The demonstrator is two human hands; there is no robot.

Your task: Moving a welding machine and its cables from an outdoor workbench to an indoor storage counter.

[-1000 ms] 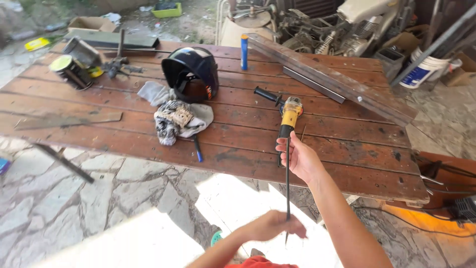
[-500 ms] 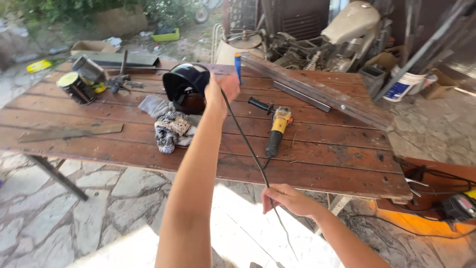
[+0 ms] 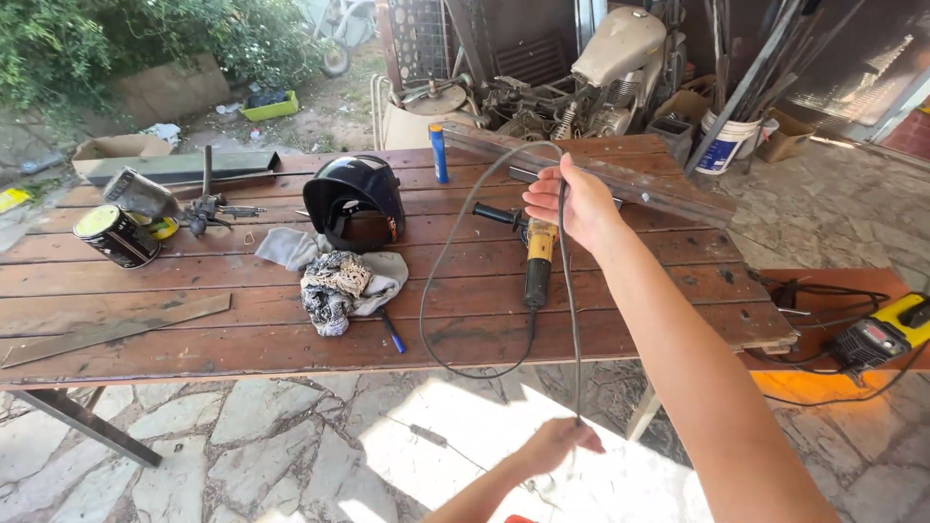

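Two hands, right [image 3: 572, 199] and left [image 3: 554, 444], each grip clenched on one black cord [image 3: 572, 320]; one yellow grinder [image 3: 537, 254]; one dark helmet [image 3: 356, 199].

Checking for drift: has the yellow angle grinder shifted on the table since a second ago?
No. The yellow angle grinder lies right of the welding helmet, as before.

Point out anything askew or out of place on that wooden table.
The paint can lies tipped on its side near the table's left end. The angle grinder's cable loops off the front edge, up to the right hand.
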